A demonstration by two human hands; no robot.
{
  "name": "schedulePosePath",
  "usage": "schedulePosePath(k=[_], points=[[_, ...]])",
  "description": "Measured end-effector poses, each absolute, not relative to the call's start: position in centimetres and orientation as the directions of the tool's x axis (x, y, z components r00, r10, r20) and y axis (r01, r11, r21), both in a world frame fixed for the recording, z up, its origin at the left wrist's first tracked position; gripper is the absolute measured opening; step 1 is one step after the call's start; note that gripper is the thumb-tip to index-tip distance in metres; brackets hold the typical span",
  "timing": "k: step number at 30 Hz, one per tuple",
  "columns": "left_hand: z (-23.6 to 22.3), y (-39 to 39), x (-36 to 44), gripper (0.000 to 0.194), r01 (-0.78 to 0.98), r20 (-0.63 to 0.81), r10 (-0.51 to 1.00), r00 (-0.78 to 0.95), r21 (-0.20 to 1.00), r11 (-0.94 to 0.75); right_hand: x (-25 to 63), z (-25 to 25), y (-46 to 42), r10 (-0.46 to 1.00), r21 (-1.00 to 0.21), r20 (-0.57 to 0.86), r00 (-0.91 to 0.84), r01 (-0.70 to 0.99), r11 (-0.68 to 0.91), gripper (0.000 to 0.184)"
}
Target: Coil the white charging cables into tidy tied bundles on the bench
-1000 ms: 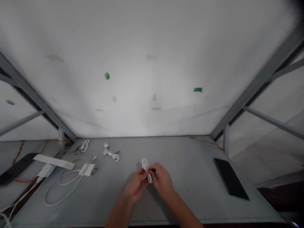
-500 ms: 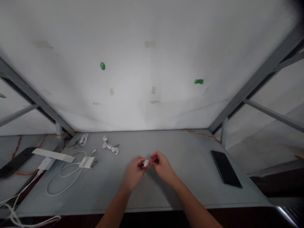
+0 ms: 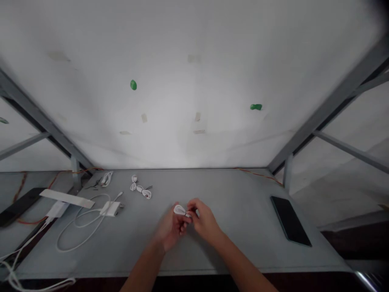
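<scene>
Near the front edge of the desk (image 3: 243,251), around its middle, the left hand (image 3: 170,229) and right hand (image 3: 203,219) pinch the coiled white cable (image 3: 180,210) between them. Its loop, seen small between the fingers half a second ago, now shows wider above the left hand.

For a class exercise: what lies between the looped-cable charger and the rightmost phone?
The left hand and right hand, holding a bundled white cable, in the head view.

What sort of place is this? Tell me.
Probably a plain workstation or workshop bench: a flat grey tabletop between angled grey metal struts, with a coiled white cable and a white, blocky plug adapter lying on it.
</scene>
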State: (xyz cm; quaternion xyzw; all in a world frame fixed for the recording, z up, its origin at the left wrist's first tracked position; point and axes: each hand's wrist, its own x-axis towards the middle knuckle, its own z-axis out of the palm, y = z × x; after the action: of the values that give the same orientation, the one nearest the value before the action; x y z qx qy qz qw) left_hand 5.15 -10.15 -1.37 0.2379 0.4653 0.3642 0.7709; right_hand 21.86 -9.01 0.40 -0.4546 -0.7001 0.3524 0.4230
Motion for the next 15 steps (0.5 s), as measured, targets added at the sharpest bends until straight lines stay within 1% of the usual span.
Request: schedulePosePath(k=[1,2,3,4,5,7,9,11,13,15], points=[[-1.3,-10.0,5.1,0.051,-0.355,-0.569,0.749,0.339,0.660,0.662,22.0,0.7,-9.1,0.919,-0.862,0.275,-0.282,0.351,0.366,0.024],[-1.3,-9.9,5.1,0.042,-0.369,-0.572,0.742,0.349,0.645,0.670,22.2,0.8,-9.2,0.905,-0.848,0.274,-0.326,0.361,0.387,0.025],[-1.3,-9.9,5.2,0.033,-0.382,-0.562,0.752,0.344,0.648,0.659,22.4,0.9,-9.1,0.892,-0.835,0.272,-0.360,0.372,0.405,0.026],[-1.4,-9.9,5.3,0.028,-0.390,-0.542,0.773,0.331,0.667,0.635,22.5,0.9,-8.9,0.882,-0.821,0.271,-0.386,0.385,0.421,0.027],[-1.7,-9.8,5.5,0.028,-0.387,-0.514,0.798,0.314,0.698,0.602,22.6,0.8,-8.7,0.874,-0.805,0.275,-0.400,0.401,0.436,0.029],[-2.2,-9.7,6.0,0.037,-0.345,-0.451,0.852,0.267,0.780,0.522,22.5,0.4,-8.2,0.876,-0.779,0.285,-0.390,0.438,0.449,0.031],[-2.6,-9.5,6.5,0.046,-0.247,-0.369,0.911,0.184,0.880,0.406,22.2,-0.3,-7.6,0.902,-0.793,0.285,-0.324,0.448,0.412,0.033],[-2.7,-9.2,6.8,0.047,-0.095,-0.257,0.963,0.079,0.960,0.264,22.0,-1.2,-6.6,0.944,-0.858,0.246,-0.218,0.404,0.317,0.032],[-2.4,-9.0,6.9,0.042,0.059,-0.128,0.992,-0.006,0.990,0.128,21.9,-2.1,-5.5,0.979,-0.926,0.161,-0.126,0.324,0.194,0.026],[-2.2,-8.9,7.1,0.037,0.158,-0.041,0.998,-0.038,0.986,0.047,22.0,-3.0,-4.3,0.989,-0.954,0.122,-0.085,0.265,0.141,0.019]])
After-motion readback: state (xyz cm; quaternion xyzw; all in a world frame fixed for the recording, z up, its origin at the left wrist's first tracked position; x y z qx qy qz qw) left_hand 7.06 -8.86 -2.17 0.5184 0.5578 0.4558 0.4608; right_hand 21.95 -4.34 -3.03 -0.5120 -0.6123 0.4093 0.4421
